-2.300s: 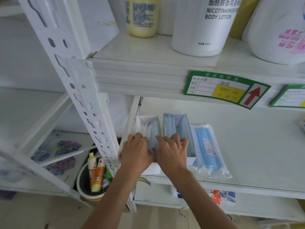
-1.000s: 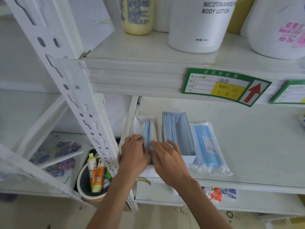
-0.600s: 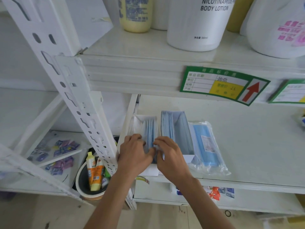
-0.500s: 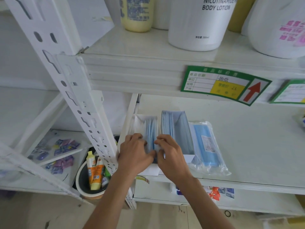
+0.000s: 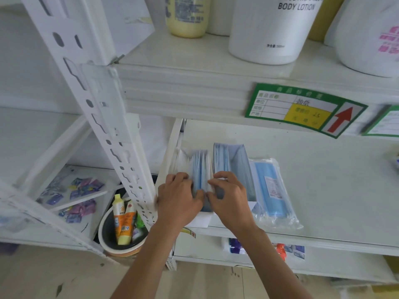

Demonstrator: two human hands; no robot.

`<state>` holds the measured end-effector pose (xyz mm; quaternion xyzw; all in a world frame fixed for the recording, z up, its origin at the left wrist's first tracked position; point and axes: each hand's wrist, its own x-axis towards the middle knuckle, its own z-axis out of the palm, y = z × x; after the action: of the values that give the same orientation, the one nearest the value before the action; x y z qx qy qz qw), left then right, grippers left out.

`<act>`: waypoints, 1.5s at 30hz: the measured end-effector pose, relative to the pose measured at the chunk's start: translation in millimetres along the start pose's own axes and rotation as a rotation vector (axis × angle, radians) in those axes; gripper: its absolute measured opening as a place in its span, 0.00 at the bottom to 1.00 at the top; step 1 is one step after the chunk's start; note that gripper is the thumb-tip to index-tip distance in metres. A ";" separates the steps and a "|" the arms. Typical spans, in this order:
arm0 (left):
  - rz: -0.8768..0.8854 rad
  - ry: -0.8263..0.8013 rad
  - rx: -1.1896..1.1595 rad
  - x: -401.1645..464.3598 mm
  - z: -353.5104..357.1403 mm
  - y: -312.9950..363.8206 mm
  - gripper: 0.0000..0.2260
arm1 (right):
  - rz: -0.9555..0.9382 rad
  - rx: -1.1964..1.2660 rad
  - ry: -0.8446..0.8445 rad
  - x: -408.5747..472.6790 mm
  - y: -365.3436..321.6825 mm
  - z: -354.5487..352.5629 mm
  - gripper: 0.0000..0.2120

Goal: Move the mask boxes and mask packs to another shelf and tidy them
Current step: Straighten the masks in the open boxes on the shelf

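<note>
On the left end of the middle shelf point(image 5: 323, 190) stand two open white mask boxes side by side. The left box point(image 5: 183, 160) holds blue masks point(image 5: 199, 169) standing on edge; the right box point(image 5: 237, 167) is full of blue masks. A sealed clear pack of blue masks point(image 5: 269, 190) lies flat against the right box. My left hand point(image 5: 179, 199) and my right hand point(image 5: 231, 197) meet over the near end of the left box, fingers curled and pinching its masks between them.
Above, a shelf carries a yellow bottle point(image 5: 187, 16) and big white body lotion tubs point(image 5: 272, 29). A green price label point(image 5: 302, 108) hangs on its edge. A white perforated upright point(image 5: 103, 117) stands left. Below left a bucket point(image 5: 121, 234) holds tubes.
Both hands stay at the left box. The masks in it have been squeezed closer together, and the fingers of the two hands have closed in until they nearly touch.
</note>
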<state>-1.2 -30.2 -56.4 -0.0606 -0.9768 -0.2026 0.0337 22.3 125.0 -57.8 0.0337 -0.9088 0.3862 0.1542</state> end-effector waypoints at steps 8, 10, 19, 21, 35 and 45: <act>-0.015 -0.006 -0.005 2.7 2.6 -0.4 0.23 | 0.041 -0.018 -0.037 3.6 2.1 2.0 0.11; -0.037 -0.010 -0.026 4.1 1.4 0.6 0.21 | 0.028 -0.025 -0.078 4.3 2.7 0.4 0.12; -0.051 0.016 -0.122 2.4 0.6 -2.3 0.10 | -0.010 -0.058 -0.161 2.6 0.9 0.4 0.14; -0.048 0.023 -0.161 2.0 1.3 -3.3 0.10 | -0.011 -0.064 -0.170 1.1 0.3 0.0 0.13; -0.076 0.032 -0.500 0.7 -8.1 -4.2 0.09 | 0.061 0.020 -0.175 2.1 -6.6 -4.2 0.18; -0.104 0.057 -0.590 0.8 -10.2 -3.5 0.10 | 0.046 0.105 -0.252 4.9 -3.1 -9.8 0.26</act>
<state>-2.1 -37.4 -48.4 -0.0118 -0.8763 -0.4806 0.0317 20.7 130.1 -47.7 0.0690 -0.8999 0.4296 0.0278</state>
